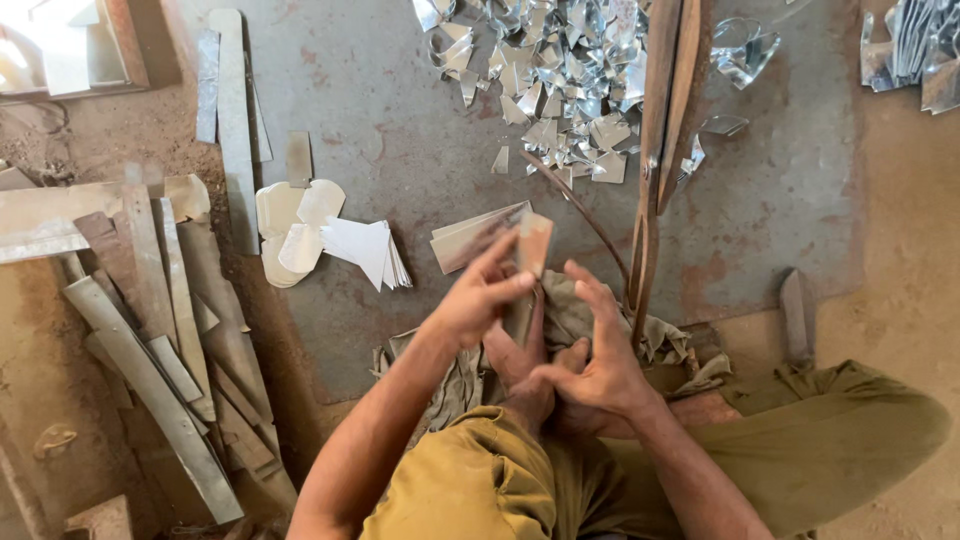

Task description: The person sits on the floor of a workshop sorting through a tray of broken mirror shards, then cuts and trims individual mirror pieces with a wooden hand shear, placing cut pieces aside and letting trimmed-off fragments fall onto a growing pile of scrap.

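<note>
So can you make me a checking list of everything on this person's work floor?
Surface: grey metal sheet with rust patches, lying on sandy ground.
Job's things: left hand pinches a small tapered metal piece; right hand open beside it, over a crumpled cloth.
Clutter: shiny offcuts, white cut shapes, folded triangles, long metal strips.
Hands: bare; whether the right one touches the piece cannot be told.
Cables: nothing seen.
Surroundings: upright wooden sticks, more scrap at top right.

The left hand is motion-blurred, as is the small metal piece at its fingertips. Below that piece, a foot hides the cloth. The scrap heap above it runs off the top edge.
</note>
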